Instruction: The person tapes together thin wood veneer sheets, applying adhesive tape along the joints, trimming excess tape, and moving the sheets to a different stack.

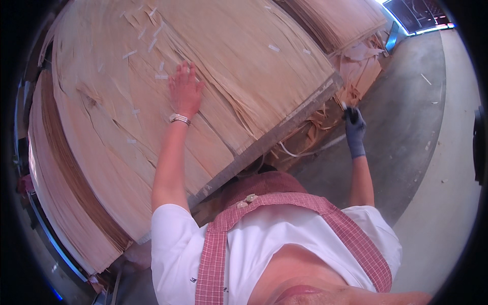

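Observation:
My left hand (185,92) is bare, with a metal band at the wrist, and lies flat with its fingers spread on a large pale wood veneer sheet (137,168). Just right of its fingers, a long split (219,91) with ragged, lifted edges runs through the sheet. Small whitish tape strips (129,54) are stuck on the veneer around it. Off the sheet's right edge, my right hand (355,133), in a grey-blue glove, is closed around a small dark object (349,114) with a light tip. Blur keeps its kind from showing.
A dark worn edge (284,127) borders the worktop in front of me. Torn veneer scraps (317,122) hang or lie beyond it. More veneer stacks stand at the left (66,188) and the far right (345,20). Grey concrete floor (401,122) stretches to the right.

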The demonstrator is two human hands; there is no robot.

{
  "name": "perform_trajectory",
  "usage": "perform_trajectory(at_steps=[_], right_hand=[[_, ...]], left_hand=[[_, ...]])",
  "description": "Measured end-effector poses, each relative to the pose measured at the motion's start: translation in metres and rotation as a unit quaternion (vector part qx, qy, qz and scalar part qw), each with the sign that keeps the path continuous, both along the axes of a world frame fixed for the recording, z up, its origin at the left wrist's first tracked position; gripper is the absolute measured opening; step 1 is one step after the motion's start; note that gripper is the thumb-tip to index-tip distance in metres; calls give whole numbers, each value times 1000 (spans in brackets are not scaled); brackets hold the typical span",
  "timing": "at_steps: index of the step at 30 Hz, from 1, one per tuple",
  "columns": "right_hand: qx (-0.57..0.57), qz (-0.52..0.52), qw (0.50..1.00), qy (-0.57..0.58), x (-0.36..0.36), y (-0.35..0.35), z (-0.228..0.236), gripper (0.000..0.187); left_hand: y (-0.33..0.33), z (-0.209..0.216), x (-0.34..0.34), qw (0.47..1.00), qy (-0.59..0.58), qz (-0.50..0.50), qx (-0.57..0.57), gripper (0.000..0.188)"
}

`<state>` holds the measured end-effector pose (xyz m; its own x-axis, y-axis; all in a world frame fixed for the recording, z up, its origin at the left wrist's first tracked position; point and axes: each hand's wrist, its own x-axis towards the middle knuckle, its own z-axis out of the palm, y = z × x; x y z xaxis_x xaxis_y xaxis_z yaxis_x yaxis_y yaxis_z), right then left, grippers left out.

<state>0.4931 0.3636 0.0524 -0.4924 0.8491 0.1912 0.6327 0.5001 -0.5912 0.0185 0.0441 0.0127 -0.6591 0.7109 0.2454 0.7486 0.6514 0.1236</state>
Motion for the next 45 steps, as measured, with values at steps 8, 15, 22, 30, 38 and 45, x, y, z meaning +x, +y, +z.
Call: perform_trajectory(at_steps=[8,15,22,30,38,45], right_hand=[[-291,320,898,86,-315,-68,81,18],[-367,394,842,22,-499,-80,3,21],[-382,384,841,-14,-572,-86,-30,25],[-364,375,851,-40,-586,-90,-31,32],[-395,384,832,-68,-591,-79,-40,25],[-207,335,905,-162,-595,-89,-36,44]], left_hand=[[35,-10,-10,999,-33,15,-21,73],[34,-8,-8,999,-34,0,20,64],[37,2,-53,992,-29,54,113,54],[48,-12,-119,997,2,81,-4,46],[56,-10,-118,997,23,70,-4,45],[59,-6,-120,998,28,47,-16,46]])
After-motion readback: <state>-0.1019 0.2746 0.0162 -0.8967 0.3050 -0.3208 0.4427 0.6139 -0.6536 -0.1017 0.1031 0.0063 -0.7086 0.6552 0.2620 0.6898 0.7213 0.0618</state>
